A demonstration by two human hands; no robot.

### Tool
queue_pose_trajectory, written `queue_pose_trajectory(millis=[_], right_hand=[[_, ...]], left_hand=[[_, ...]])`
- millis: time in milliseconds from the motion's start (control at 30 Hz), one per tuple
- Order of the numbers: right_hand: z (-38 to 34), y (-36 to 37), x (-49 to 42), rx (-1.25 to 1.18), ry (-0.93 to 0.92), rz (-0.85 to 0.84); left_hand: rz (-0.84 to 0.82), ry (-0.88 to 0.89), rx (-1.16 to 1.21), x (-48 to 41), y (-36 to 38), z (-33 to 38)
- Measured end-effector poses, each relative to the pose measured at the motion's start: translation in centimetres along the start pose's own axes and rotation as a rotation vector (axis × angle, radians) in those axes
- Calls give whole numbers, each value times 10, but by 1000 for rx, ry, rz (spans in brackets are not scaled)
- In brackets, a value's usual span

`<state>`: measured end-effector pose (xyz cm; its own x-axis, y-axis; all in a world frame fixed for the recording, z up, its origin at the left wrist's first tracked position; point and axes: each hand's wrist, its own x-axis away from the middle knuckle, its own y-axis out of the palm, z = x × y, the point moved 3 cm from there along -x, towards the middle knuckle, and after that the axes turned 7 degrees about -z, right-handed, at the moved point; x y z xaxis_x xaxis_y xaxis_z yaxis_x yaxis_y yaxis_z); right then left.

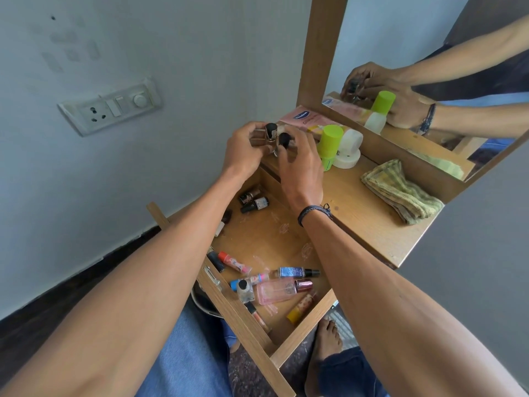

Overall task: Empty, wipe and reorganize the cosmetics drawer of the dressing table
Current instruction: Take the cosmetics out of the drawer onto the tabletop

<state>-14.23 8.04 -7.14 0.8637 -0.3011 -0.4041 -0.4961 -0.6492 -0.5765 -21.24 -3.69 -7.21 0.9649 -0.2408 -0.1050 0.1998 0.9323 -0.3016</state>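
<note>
The wooden drawer (246, 319) is pulled open below my arms. Several cosmetics lie in it: a pink perfume bottle (279, 290), a blue spray bottle (297, 272), a yellow tube (300, 309), and small nail polish bottles (253, 199) at the back. Both hands are raised over the far left corner of the tabletop (369, 222). My left hand (246, 151) grips small dark-capped bottles (70, 131). My right hand (300, 164) pinches another black-capped bottle (84, 139) beside them.
On the tabletop stand a green-capped bottle (329, 144), a white jar (350, 150), a pink box (309, 120) and a folded green cloth (400, 193). A mirror (429, 67) rises behind. A wall socket panel (111, 107) is at the left. My bare foot (326, 348) is under the drawer.
</note>
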Motion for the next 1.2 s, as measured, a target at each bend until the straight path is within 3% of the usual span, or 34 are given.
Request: queue_pose_trajectory(millis=[467,633,733,900,967,1100,1200], right_hand=[[7,10,-4,39,99,-30],[2,8,6,36,39,-53],[-4,3,15,64,-76,-24],[-1,0,44,75,-106,35],[-1,1,45,90,-74,16],[-7,4,26,126,12,-117],[-7,6,22,190,-6,-208]], left_hand=[[-9,-27,-14,5,-1,-1],[93,-49,-32,25,-25,-2],[127,-135,-171,48,-45,-16],[-7,-279,-366,89,-50,-41],[-25,-226,-266,92,-37,-41],[38,-278,326,68,-5,-27],[76,-293,334,50,8,-21]])
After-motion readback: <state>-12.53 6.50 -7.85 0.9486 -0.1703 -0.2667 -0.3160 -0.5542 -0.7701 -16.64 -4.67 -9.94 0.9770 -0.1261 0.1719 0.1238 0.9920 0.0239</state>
